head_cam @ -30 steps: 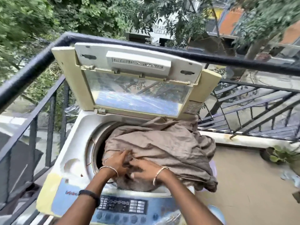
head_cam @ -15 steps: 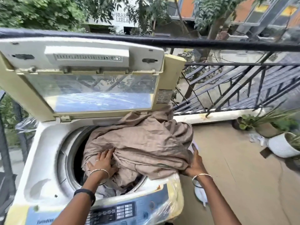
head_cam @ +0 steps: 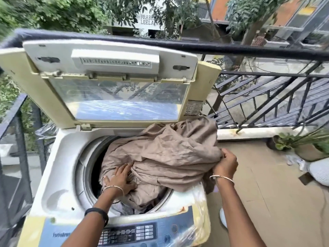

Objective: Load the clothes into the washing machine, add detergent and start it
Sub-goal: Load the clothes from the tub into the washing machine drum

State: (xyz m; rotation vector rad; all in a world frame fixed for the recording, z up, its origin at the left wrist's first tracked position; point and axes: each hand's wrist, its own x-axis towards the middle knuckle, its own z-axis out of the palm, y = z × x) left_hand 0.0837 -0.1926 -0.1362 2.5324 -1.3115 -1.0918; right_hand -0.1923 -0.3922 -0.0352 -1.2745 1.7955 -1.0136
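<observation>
A top-loading washing machine (head_cam: 60, 175) stands on a balcony with its lid (head_cam: 114, 82) raised. A large beige cloth (head_cam: 169, 150) lies half in the drum and spills over the machine's right side. My left hand (head_cam: 121, 177) presses flat on the cloth inside the drum opening, fingers spread. My right hand (head_cam: 225, 164) grips a bunched edge of the cloth at the machine's right rim. A blue control panel (head_cam: 128, 234) runs along the front edge. No detergent is in view.
A black metal railing (head_cam: 249, 49) runs behind and left of the machine. Potted plants (head_cam: 302, 145) and a white pot (head_cam: 320, 172) stand on the tiled floor at the right. Trees and buildings lie beyond.
My right hand went from the drum to the machine's right side and now clutches the hanging cloth higher up. My left hand stays pressed on the cloth. The view shifted.
</observation>
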